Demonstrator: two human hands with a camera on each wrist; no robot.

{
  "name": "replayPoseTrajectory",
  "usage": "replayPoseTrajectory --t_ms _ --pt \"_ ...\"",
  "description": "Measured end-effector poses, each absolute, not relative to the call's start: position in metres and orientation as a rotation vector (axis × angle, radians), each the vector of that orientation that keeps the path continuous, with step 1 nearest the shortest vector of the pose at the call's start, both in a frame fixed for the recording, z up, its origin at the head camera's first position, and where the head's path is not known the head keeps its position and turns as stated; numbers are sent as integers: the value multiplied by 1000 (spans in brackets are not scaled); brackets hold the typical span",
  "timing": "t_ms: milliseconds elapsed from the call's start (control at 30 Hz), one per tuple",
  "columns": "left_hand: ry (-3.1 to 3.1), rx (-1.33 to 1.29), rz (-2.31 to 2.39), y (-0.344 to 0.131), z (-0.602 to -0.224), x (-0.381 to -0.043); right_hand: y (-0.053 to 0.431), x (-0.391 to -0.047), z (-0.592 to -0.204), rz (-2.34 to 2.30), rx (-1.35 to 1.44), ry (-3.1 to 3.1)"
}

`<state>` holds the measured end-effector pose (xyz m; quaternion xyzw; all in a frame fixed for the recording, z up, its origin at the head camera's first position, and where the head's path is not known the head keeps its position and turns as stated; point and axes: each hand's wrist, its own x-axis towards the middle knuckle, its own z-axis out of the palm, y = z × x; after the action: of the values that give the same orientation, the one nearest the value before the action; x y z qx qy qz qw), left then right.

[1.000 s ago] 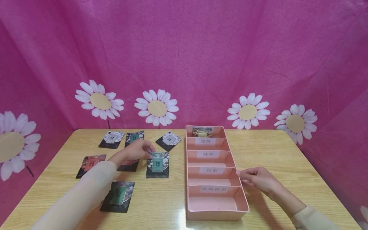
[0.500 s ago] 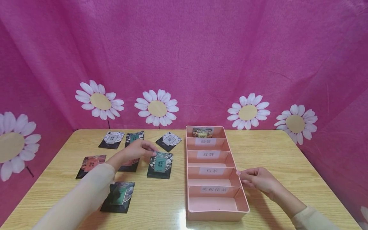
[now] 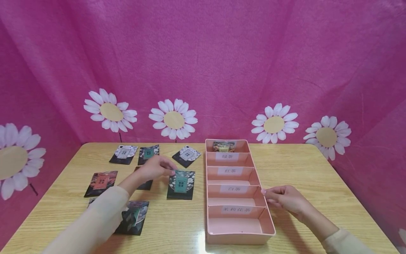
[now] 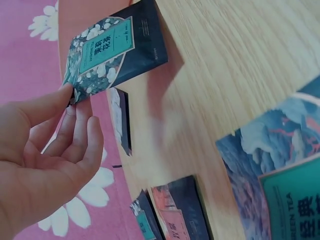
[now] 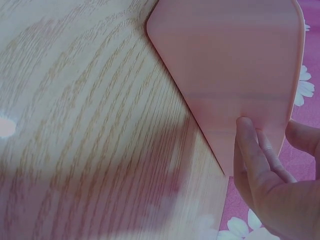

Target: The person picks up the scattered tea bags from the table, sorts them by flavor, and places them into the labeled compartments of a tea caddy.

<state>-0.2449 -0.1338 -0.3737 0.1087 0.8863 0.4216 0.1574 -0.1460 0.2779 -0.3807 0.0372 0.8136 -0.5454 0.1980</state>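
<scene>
My left hand (image 3: 157, 167) pinches a tea sachet (image 3: 180, 185) by its upper corner between thumb and fingertips. This sachet has a green label, white flowers and a black lower part; in the left wrist view it hangs tilted over the table, its shadow beneath. Right of it stands a pink divided box (image 3: 238, 239) with paper labels on its partitions. My right hand (image 3: 287, 199) holds the box's right side. In the right wrist view the thumb is at the rim and the fingers (image 5: 247, 132) lie along the outer wall.
Several other sachets lie on the left of the wooden table, including a red one (image 3: 100, 182), a white-and-black one (image 3: 123, 154) and a green tea one (image 4: 280, 165) partly behind my sleeve. One sachet (image 3: 223, 146) sits in the box's far compartment. A pink daisy curtain hangs behind.
My left hand has moved slightly right, toward the box, bringing the pinched sachet with it. The right hand and the box have stayed in place.
</scene>
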Motion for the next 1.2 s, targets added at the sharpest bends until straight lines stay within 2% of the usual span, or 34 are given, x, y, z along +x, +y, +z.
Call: replayPoseTrajectory --t_ms 1200 --pt "2566 340 1212 -137 -331 -218 277 -146 -380 -1531 102 2261"
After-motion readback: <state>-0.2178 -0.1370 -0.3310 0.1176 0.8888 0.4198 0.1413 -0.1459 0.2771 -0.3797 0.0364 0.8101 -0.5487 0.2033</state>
